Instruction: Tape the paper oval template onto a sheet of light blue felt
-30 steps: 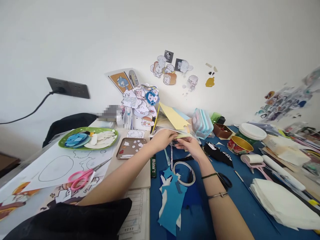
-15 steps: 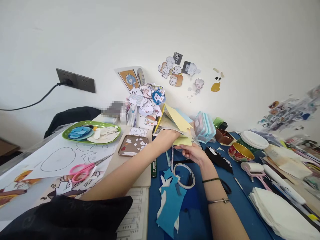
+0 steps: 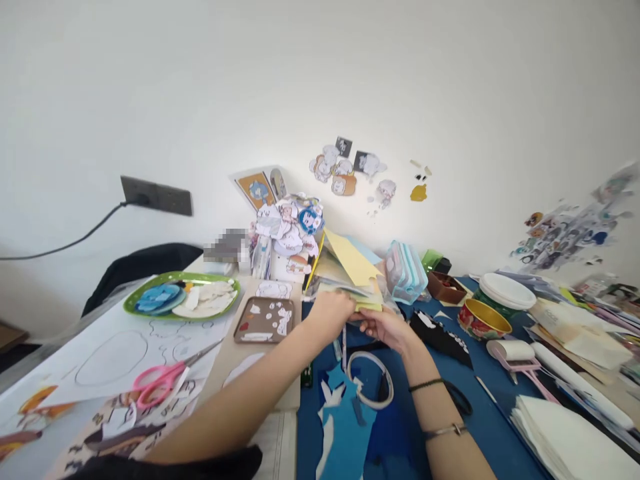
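Observation:
At the middle of the head view, my left hand (image 3: pixel 334 315) is closed at the front of a stack of thin sheets, its fingertips partly hidden. Close by on the right, my right hand (image 3: pixel 387 328) pinches the lower edge of a pale yellow sheet (image 3: pixel 369 307) between thumb and fingers. A larger yellow sheet (image 3: pixel 350 257) leans up behind both hands, among clear plastic wrapping and light blue sheets. Whether these are felt or paper I cannot tell. Below the hands lie a roll of white tape (image 3: pixel 390 393) and cut blue felt pieces (image 3: pixel 347 433).
Left lie a green tray (image 3: pixel 231 307) with blue and white cutouts, pink scissors (image 3: pixel 159 385) and a brown tray (image 3: pixel 241 327). A clear box (image 3: pixel 406 273), red-gold bowl (image 3: pixel 484 320), lint roller (image 3: pixel 517 352) and white cloth stack (image 3: pixel 565 433) stand right.
The camera view has tilted upward, so the table sits lower. My left hand has drawn down and closer to my right hand at the front of the sheets.

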